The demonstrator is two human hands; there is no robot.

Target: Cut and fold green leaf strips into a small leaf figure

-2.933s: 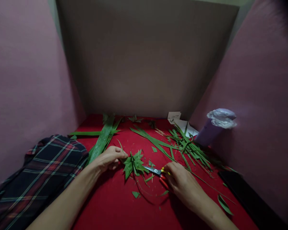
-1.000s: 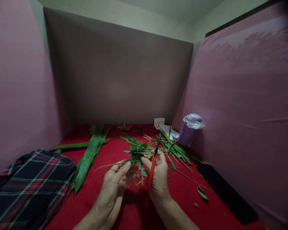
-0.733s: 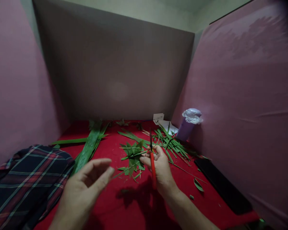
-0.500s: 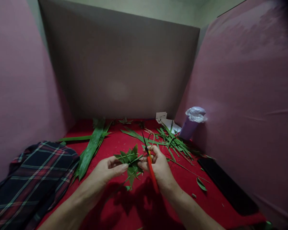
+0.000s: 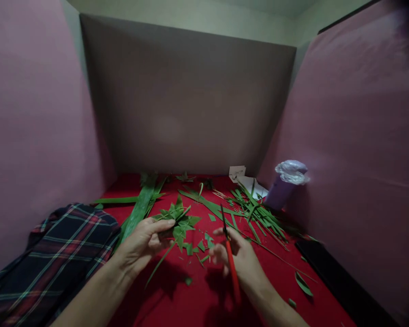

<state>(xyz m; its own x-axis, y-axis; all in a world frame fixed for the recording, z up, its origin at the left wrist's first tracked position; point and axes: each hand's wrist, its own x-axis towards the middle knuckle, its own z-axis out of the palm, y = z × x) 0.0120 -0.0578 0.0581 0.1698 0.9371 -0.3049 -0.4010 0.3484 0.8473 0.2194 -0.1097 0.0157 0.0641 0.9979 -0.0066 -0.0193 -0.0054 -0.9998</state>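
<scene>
My left hand (image 5: 143, 240) is closed around a folded green leaf ornament (image 5: 177, 218) with pointed tips, lifted a little above the red cloth (image 5: 177, 295). A thin leaf strip hangs from it toward me. My right hand (image 5: 240, 259) grips red-handled scissors (image 5: 231, 262), blades pointing up and away, a short gap to the right of the ornament. Small cut leaf bits (image 5: 199, 247) lie on the cloth between the two hands.
Long green leaves (image 5: 141, 206) lie at the back left, and a heap of narrow leaf strips (image 5: 255, 211) at the back right. A purple cup under plastic wrap (image 5: 286, 181) stands by the right wall. Plaid cloth (image 5: 51, 259) covers the left; a black object (image 5: 341, 281) lies right.
The ornament has passed from between both hands into my left hand alone and moved left. My right hand with the scissors has drawn back toward me and away from it.
</scene>
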